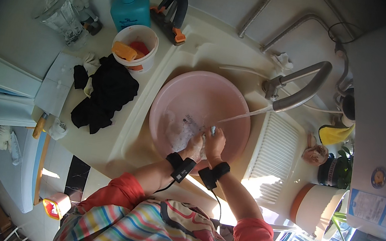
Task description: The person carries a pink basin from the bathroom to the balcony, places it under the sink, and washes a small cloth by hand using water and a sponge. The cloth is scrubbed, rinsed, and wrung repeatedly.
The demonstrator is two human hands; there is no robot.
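Both hands are together over the near part of a pink plastic basin (207, 79). My left hand (194, 146) and my right hand (215, 143) close around a small wet, pale cloth (204, 148). Its light-blue end (213, 129) pokes out by my right fingers; what kind of garment it is, I cannot tell. Soapy water (176, 133) with foam lies in the basin. From the curved metal faucet (301, 96), a stream of water (240, 118) runs down into the basin close to my fingers.
The basin stands in a cream sink (135, 126) with a ribbed washboard (274, 156) at right. Black clothes (112, 89), a white bucket (151, 47) and a teal pump bottle (131, 10) stand or lie on the left. A squeegee-like mop head (169, 28) leans behind; a planter (315, 208) stands right.
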